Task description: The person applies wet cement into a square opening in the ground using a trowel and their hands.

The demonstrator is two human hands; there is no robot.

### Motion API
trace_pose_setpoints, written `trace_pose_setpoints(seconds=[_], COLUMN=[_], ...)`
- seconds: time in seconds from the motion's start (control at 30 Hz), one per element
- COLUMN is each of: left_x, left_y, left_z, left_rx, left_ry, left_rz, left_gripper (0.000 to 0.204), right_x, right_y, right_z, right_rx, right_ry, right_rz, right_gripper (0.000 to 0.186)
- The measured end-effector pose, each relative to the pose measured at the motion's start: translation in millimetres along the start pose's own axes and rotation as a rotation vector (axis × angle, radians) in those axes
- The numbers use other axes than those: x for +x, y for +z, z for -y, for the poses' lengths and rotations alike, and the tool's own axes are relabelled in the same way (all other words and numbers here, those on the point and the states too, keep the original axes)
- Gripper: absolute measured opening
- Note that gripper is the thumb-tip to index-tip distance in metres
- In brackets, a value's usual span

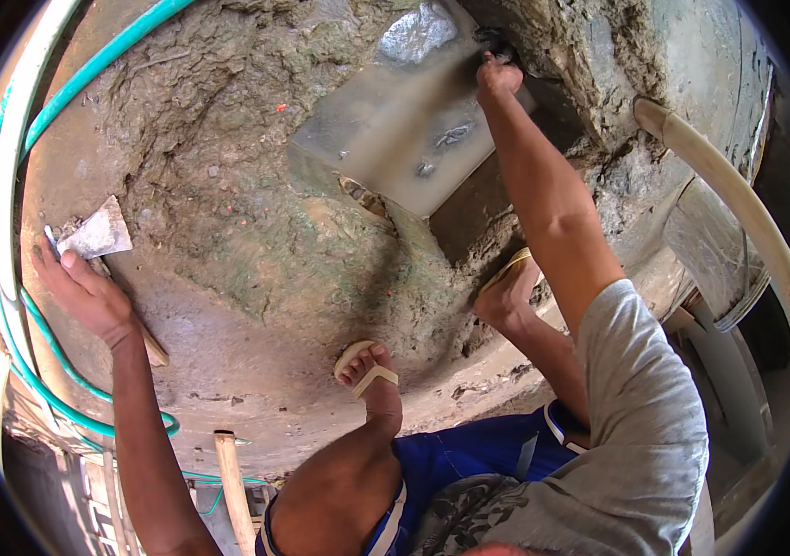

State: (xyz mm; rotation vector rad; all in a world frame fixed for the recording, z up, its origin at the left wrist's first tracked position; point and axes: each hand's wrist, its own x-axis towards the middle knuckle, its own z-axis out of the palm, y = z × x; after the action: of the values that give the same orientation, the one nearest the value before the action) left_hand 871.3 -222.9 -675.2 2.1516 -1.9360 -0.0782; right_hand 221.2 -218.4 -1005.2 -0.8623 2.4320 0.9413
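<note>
My right hand [499, 78] reaches to the far corner of a rectangular patch of murky grey water [358, 130] in the mud. Its fingers are closed on a dark wet thing [495, 42] whose kind I cannot make out. Out to the left, my left hand [89, 295] lies flat with its fingers stretched, over a hand tool with a flat, mud-smeared metal blade [103, 232]. The tool's wooden handle [152, 345] shows beyond my wrist.
Rough wet mud [228, 130] surrounds the water. A green hose [103, 60] curves along the left, beside a pale pole [8, 185]. At the right are a thick curved pale pipe [710, 157] and a clear plastic-like container [714, 246]. My sandalled feet [369, 371] stand at the near edge.
</note>
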Motion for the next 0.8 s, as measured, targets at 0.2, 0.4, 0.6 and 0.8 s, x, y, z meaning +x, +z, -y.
trace_pose_setpoints(seconds=[0.2,0.4,0.6,0.8], left_x=[-2,3,-2,2], left_y=[-7,6,2,7], left_z=[3,0,2,0], left_rx=[-0.011,-0.037,-0.033,-0.036], left_ry=[0.021,0.018,0.015,0.002], left_rz=[0.004,-0.030,-0.035,-0.021], left_gripper=[0.053,0.052,0.052,0.051], right_x=[-26,-53,-136,-117], right_y=[-6,-55,-75,-50], right_z=[-53,-87,-83,-96], right_rx=[-0.141,0.719,1.045,0.914], right_ry=[-0.278,-0.083,-0.122,-0.205], right_rz=[-0.240,0.006,0.225,0.126], right_gripper=[0.028,0.029,0.023,0.026])
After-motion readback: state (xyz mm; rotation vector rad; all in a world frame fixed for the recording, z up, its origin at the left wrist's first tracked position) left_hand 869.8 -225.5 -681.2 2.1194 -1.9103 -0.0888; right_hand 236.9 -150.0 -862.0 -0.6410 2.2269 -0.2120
